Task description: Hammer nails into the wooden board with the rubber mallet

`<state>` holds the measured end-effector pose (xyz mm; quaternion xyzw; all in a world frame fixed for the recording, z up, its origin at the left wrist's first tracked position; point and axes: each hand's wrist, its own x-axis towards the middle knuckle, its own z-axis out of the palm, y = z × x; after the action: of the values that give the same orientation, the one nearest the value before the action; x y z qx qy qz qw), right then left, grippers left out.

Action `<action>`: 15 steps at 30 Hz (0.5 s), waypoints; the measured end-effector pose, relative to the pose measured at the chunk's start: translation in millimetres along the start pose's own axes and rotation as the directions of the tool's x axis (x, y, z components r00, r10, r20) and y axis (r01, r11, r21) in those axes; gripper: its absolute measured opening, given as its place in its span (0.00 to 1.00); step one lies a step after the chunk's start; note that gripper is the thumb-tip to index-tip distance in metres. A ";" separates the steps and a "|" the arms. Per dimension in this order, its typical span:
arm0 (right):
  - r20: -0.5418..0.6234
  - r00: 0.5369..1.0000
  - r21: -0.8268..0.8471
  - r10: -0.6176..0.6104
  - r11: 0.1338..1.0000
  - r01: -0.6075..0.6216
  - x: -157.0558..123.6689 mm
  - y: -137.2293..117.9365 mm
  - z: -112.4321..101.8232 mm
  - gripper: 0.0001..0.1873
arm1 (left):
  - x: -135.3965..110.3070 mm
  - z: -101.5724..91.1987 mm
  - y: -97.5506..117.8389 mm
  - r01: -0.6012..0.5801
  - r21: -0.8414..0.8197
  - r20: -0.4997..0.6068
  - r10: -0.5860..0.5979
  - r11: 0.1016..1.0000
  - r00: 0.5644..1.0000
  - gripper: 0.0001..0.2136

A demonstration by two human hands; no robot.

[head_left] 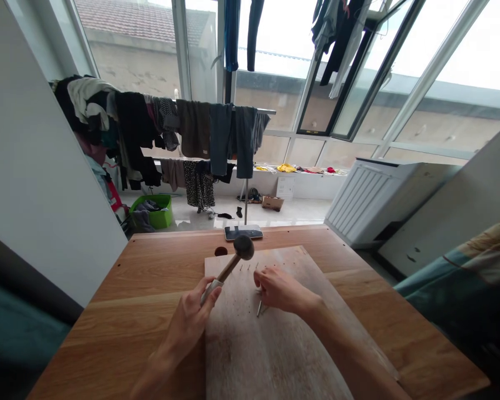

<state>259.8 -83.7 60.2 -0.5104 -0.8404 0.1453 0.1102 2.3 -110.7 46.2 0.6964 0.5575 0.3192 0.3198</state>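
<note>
My left hand [194, 308] is wrapped round the pale grip of a rubber mallet [244, 248], its black head raised and tilted away from me above a pale wooden board [275, 339]. Low over that board, my right hand [277, 286] has its fingers curled together; what they hold, if anything, is hidden. Several thin nails [249, 267] stand in a row near the board's far edge, just beyond my right fingers. Loose nails [259, 308] lie under and beside the right hand. Small dark holes dot the board left of them.
The board rests on a brown wooden table [150, 311]. At its far edge lies a phone [244, 232], with a dark round hole or disc [220, 251] nearer. Beyond are a drying rack of clothes [195, 128], a green basin [164, 214] and a white cabinet [366, 194].
</note>
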 end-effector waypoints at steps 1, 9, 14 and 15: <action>-0.017 1.000 0.007 -0.023 1.000 0.023 -0.3 0.1 -1.0 0.15 | -0.1 -0.4 -1.8 0.000 0.004 -0.018 0.000 1.000 1.000 0.22; -0.172 0.978 0.140 0.119 0.986 -0.095 2.0 46.3 -19.9 0.10 | -0.4 -4.4 -6.4 0.034 -0.052 -0.057 -0.036 0.998 0.998 0.23; -0.160 0.984 0.073 0.079 0.995 -0.068 13.3 56.9 -17.4 0.09 | 0.2 -3.2 -7.8 0.032 -0.033 -0.062 -0.034 0.999 0.997 0.24; -0.160 0.984 0.065 0.076 0.996 -0.066 14.4 55.6 -17.9 0.08 | 0.3 -2.8 -8.1 0.029 -0.031 -0.063 -0.031 0.999 0.998 0.24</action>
<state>305.1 -44.3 57.7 -0.5467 -0.8052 0.1318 0.1881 -4.5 -108.7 41.4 0.6726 0.5727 0.3448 0.3173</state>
